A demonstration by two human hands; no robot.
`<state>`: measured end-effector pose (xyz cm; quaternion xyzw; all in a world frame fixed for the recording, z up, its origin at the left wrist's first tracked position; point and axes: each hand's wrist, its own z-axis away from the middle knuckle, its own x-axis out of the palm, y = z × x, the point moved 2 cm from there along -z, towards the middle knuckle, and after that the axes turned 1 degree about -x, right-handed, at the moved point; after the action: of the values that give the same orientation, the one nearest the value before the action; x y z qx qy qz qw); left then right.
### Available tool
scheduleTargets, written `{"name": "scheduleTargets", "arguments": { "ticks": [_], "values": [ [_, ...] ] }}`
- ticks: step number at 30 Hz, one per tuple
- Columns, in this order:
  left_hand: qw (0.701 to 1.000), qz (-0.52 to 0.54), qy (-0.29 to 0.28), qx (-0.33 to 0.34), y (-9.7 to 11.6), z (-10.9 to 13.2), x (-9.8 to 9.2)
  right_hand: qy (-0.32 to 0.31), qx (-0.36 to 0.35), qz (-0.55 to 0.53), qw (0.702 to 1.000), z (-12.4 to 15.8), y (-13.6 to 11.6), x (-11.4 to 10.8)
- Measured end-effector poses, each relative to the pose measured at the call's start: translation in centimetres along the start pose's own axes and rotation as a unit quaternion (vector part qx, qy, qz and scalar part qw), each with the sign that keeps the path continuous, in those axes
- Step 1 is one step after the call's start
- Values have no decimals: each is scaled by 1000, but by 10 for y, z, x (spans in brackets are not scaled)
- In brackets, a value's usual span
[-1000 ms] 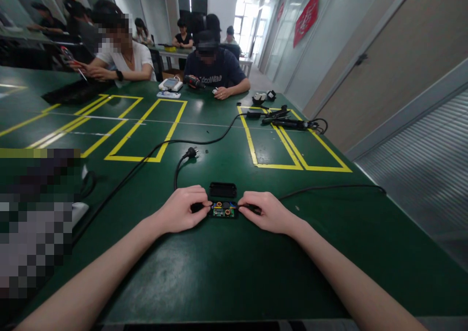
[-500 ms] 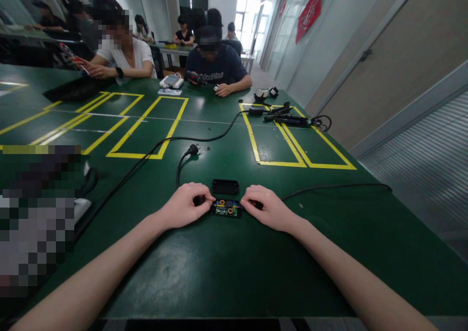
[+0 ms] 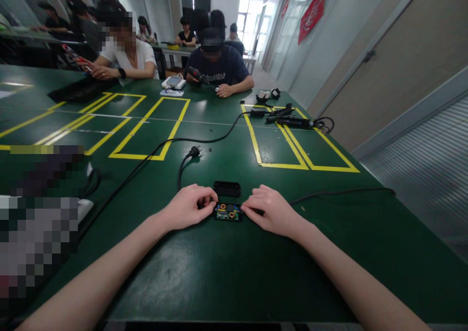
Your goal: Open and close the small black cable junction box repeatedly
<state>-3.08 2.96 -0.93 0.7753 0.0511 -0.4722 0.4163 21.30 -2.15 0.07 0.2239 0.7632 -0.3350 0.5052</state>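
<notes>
An opened black power adapter (image 3: 227, 212) lies on the green table (image 3: 234, 272) with its circuit board and copper coils showing. My left hand (image 3: 190, 206) pinches its left end, where a black cord runs off to a plug (image 3: 193, 152). My right hand (image 3: 272, 210) pinches the right end, fingers closed over the thin cable (image 3: 343, 192) that trails right. The adapter's black lid (image 3: 227, 188) rests just behind, between my hands.
Yellow tape rectangles (image 3: 149, 126) mark the table. A long black cable (image 3: 204, 140) crosses it. Tools and cables (image 3: 292, 120) lie at the far right. Two people (image 3: 215, 68) sit at the far side with a white device (image 3: 173, 82). A blurred patch fills the left edge.
My hands and the adapter keep their hold. The camera has shifted slightly, so everything sits a little further right and lower in view.
</notes>
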Motion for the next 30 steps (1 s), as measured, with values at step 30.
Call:
{"name": "scheduleTargets", "arguments": {
  "ticks": [30],
  "values": [
    [999,-2,32,-17,-4,-3,2,109,141,-65,982,-3,16,29]
  ]
}}
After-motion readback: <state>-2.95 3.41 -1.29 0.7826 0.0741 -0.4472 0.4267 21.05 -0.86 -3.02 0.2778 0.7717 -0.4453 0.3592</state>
